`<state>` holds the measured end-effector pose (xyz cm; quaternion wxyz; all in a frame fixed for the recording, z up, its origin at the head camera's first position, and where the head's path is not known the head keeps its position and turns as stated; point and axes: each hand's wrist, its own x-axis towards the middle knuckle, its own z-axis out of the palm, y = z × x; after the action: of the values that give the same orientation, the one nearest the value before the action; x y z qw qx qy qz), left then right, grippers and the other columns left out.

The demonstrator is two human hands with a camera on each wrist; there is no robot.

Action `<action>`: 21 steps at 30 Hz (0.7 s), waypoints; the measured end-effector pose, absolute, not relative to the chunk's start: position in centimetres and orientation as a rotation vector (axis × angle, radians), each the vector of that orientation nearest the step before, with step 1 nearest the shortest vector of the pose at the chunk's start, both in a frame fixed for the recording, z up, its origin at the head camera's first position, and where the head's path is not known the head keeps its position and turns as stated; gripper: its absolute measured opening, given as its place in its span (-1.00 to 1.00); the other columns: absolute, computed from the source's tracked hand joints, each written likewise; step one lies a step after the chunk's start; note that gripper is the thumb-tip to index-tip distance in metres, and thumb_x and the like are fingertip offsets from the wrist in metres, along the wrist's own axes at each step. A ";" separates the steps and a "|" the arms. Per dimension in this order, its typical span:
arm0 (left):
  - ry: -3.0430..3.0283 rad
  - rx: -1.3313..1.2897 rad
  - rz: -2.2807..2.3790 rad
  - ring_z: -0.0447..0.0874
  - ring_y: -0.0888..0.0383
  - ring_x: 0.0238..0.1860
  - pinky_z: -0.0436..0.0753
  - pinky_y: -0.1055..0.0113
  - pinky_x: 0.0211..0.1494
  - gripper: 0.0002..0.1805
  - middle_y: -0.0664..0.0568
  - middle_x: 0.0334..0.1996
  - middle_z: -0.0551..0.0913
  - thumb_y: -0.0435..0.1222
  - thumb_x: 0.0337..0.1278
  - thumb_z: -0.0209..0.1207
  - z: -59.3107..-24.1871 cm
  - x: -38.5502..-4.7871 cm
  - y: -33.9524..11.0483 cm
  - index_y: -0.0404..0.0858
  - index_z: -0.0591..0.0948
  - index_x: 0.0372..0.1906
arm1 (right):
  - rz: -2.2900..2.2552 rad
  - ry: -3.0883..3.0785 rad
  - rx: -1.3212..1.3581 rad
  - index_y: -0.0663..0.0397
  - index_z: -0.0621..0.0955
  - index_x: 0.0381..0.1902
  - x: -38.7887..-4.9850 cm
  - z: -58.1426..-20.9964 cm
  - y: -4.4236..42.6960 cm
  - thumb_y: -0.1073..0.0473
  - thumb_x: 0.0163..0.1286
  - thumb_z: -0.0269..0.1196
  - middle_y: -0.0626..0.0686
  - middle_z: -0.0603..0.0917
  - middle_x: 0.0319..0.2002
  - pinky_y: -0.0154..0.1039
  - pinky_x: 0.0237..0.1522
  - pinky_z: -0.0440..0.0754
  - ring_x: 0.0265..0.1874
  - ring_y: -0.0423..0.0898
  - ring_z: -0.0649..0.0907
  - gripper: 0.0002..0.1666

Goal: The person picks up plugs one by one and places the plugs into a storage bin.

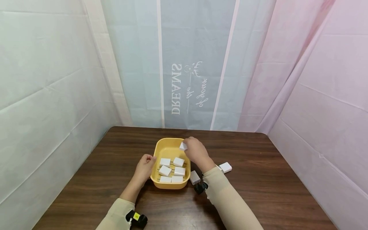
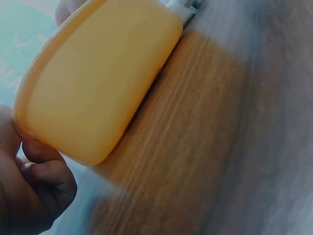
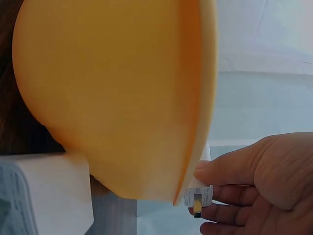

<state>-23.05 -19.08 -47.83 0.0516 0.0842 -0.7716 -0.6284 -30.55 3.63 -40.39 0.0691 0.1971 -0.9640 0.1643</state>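
A yellow plastic tub (image 1: 171, 185) stands on the table with several white plug adapters (image 1: 165, 171) lying in its near half. My left hand (image 1: 144, 168) pinches the tub's left rim; in the left wrist view its fingers (image 2: 51, 176) curl against the edge. At the tub's far right corner my right hand (image 1: 197, 151) holds another white plug adapter (image 1: 182, 146) between thumb and fingers. The right wrist view shows this adapter's printed end face (image 3: 191, 197) and one metal prong just beyond the rim.
One white adapter (image 1: 195, 177) lies close to the tub's right side. Farther right is another adapter (image 1: 225, 167), with part of a white one beside it, mostly hidden by the right sleeve. Fabric curtains (image 1: 184, 38) surround the dark wooden table (image 1: 258, 191).
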 end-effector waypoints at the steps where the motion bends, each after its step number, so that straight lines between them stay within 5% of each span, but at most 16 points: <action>1: -2.345 0.257 -1.916 0.51 0.14 -0.53 0.53 0.36 -0.56 -0.73 -0.06 -0.43 0.50 -0.17 0.58 0.05 -47.9 -23.0 -19.1 -0.35 0.45 -0.03 | 0.493 -2.904 0.597 0.09 0.68 0.17 -30.5 -40.4 3.5 0.32 0.32 0.38 0.13 0.67 0.08 -0.02 0.03 0.69 0.02 0.04 0.68 -0.56; 21: -2.354 0.262 -1.903 0.52 0.12 -0.53 0.51 0.36 -0.58 -0.74 -0.07 -0.44 0.52 -0.18 0.57 0.06 -47.9 -23.1 -19.1 -0.34 0.45 -0.04 | 0.440 -2.974 0.679 0.12 0.67 0.18 -30.6 -41.2 1.3 0.37 0.35 0.31 0.13 0.65 0.15 -0.04 0.15 0.66 0.12 0.04 0.66 -0.57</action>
<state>-23.11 -19.06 -47.92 0.0519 0.0863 -0.7737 -0.6255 -30.56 1.31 -41.25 0.0300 0.2201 -0.9645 0.1427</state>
